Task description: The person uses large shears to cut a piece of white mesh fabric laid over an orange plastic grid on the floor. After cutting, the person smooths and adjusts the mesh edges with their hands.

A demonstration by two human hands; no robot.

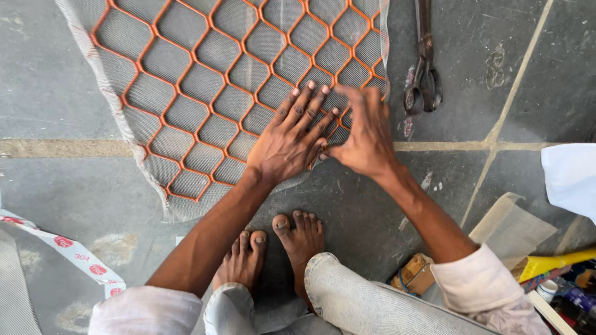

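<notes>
My left hand (pixel 287 139) lies flat, fingers spread, pressing the grey mesh cloth (pixel 186 205) onto the orange metal grille (pixel 205 80), which fills the upper left of the frame on the stone floor (pixel 56 93). My right hand (pixel 366 136) sits just beside it at the grille's lower right corner, fingers curled over the mesh edge — whether they pinch it I cannot tell. The grille looks stiff, its hexagon bars hard and thin; the mesh seems light, floppy, fraying — best taken by its edge. Dark pincers (pixel 423 80) lie at upper right.
</notes>
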